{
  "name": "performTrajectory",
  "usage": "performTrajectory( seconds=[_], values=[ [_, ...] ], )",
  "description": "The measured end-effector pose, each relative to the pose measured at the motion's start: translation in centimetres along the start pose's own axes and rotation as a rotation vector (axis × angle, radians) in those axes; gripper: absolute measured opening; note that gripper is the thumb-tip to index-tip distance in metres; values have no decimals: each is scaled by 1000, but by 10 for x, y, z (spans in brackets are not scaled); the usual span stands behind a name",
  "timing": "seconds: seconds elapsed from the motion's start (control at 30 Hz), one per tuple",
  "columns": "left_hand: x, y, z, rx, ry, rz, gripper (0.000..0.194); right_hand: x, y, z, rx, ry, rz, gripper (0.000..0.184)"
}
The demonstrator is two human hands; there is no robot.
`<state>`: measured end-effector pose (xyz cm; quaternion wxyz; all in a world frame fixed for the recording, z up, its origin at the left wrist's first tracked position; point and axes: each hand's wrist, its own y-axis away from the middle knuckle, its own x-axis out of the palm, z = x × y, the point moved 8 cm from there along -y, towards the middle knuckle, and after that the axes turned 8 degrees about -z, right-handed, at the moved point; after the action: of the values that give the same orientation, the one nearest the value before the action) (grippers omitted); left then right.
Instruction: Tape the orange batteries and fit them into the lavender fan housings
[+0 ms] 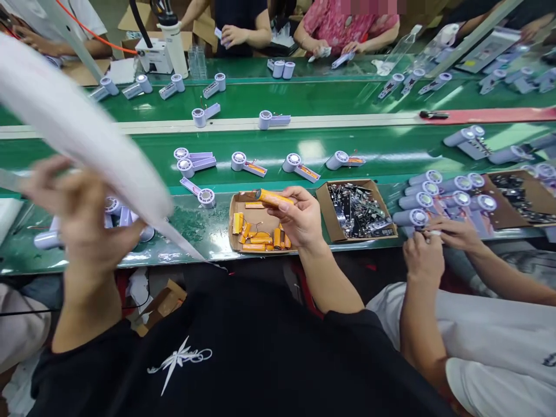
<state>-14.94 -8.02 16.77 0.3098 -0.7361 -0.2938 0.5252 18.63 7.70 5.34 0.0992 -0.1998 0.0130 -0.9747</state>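
My left hand, smeared by motion, is raised at the left and grips a large white roll, also blurred. From the roll a narrow white strip trails down toward the bench edge. Between the thumb and fingers of my right hand is an orange-wrapped cylindrical battery, held roughly level. Beneath it stands a shallow cardboard box with several more orange batteries inside. Lilac fan housings lie just beyond, some with an orange battery in the handle.
A cardboard box of circuit boards stands right of the batteries. Green conveyor belts carry several lilac housings. At my right a co-worker's hands work beside a cluster of housings. Other people sit across the line.
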Motion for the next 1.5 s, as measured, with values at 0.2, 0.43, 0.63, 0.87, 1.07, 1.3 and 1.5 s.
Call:
performTrajectory(
  seconds=[0.2, 0.43, 0.63, 0.87, 1.07, 1.3, 1.5],
  values=[
    [94, 87, -76, 318, 26, 472, 61, 0, 21, 24, -383, 196, -149, 25],
    [94, 102, -84, 363, 2, 405, 62, 8, 42, 9, -631, 498, -110, 13],
    [92, 97, -79, 388, -107, 370, 61, 11, 61, -45, -286, 345, 13, 40],
    [85, 83, -78, 386, -128, 388, 66, 30, 24, -43, 244, 198, 355, 70],
    [89, 123, -116, 292, 18, 461, 59, -9, 3, -37, -28, 23, -194, 61],
    [115, 182, -12, -20, -114, 864, 79, -116, -38, 28, -325, 9, -386, 59],
    [178, 69, 23, 8, -15, 765, 51, -119, 16, -22, -135, -101, -381, 59]
  ],
)
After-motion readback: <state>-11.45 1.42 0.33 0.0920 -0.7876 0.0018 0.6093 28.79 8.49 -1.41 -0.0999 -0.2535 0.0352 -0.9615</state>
